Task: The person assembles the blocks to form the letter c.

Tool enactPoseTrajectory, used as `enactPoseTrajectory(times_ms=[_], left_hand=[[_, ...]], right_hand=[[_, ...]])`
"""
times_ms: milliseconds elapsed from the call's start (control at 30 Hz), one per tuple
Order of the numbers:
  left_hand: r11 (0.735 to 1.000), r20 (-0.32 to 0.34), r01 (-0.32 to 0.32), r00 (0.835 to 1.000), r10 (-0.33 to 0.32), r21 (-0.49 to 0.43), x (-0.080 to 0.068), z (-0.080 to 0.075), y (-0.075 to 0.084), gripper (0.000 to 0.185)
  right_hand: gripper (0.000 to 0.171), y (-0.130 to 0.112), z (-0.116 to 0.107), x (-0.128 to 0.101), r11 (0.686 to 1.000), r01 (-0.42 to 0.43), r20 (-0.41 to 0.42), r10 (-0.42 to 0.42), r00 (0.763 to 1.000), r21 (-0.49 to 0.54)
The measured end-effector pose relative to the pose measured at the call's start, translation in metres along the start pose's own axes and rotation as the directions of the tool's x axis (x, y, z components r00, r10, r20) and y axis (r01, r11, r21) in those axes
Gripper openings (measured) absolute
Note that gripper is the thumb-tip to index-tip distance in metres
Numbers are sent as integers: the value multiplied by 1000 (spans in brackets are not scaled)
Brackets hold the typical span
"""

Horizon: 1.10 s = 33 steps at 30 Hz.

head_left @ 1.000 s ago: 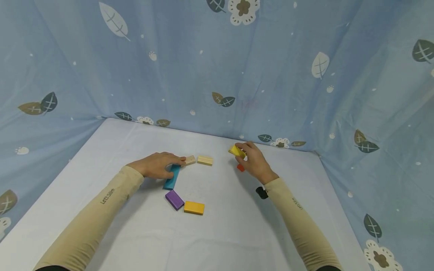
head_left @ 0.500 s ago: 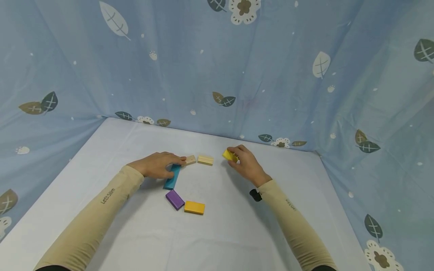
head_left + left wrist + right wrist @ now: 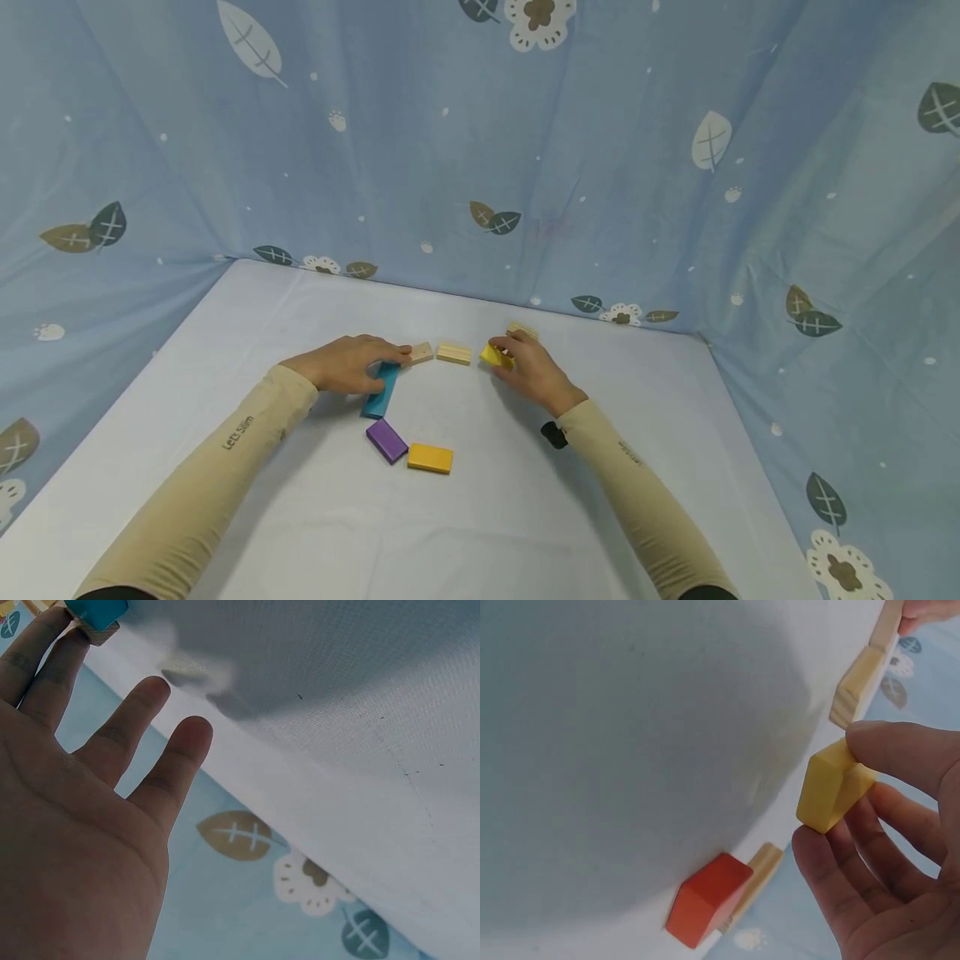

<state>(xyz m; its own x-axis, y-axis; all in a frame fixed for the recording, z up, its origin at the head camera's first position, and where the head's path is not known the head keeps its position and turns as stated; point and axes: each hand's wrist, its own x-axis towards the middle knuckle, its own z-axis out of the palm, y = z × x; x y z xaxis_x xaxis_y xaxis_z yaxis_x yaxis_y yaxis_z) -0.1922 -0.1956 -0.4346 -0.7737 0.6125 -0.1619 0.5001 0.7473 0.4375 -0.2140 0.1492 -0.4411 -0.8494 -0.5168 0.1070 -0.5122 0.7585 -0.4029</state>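
Between its thumb and fingertips, my right hand (image 3: 534, 373) pinches a yellow wooden block (image 3: 826, 787), just right of a plain wooden block (image 3: 453, 354). My left hand (image 3: 347, 365) rests at the left end of the row. In the head view its thumb lies by a long blue block (image 3: 381, 396) and its forefinger reaches another plain wooden block (image 3: 422, 353). Fairly straight fingers touch those blocks in the left wrist view. A red block (image 3: 709, 900) beside a pale wooden block (image 3: 761, 874) shows in the right wrist view; in the head view the red one is hidden.
A purple block (image 3: 387, 442) and an orange-yellow block (image 3: 430, 458) continue the curve toward the front. White cloth (image 3: 480, 533) covers the table. Blue patterned curtains (image 3: 420, 150) hang along its back and sides.
My right hand has carried the yellow block left and slightly nearer, up to the plain blocks. A pale block behind it has come into view. The left hand has stayed put.
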Motion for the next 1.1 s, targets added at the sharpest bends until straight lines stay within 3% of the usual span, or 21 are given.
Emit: enactPoseTrajectory(times_ms=[333,1100], left_hand=[[1000,4,12,1000,-12,-21,-2,-2,1,58],[1000,-2,-2,1000,2,0,0,0,0,58]], right_hand=[[44,-3,8,6,997,-70,120,74,990,-43],[46,-4,9,8,995,-94,138,98,986,-35]])
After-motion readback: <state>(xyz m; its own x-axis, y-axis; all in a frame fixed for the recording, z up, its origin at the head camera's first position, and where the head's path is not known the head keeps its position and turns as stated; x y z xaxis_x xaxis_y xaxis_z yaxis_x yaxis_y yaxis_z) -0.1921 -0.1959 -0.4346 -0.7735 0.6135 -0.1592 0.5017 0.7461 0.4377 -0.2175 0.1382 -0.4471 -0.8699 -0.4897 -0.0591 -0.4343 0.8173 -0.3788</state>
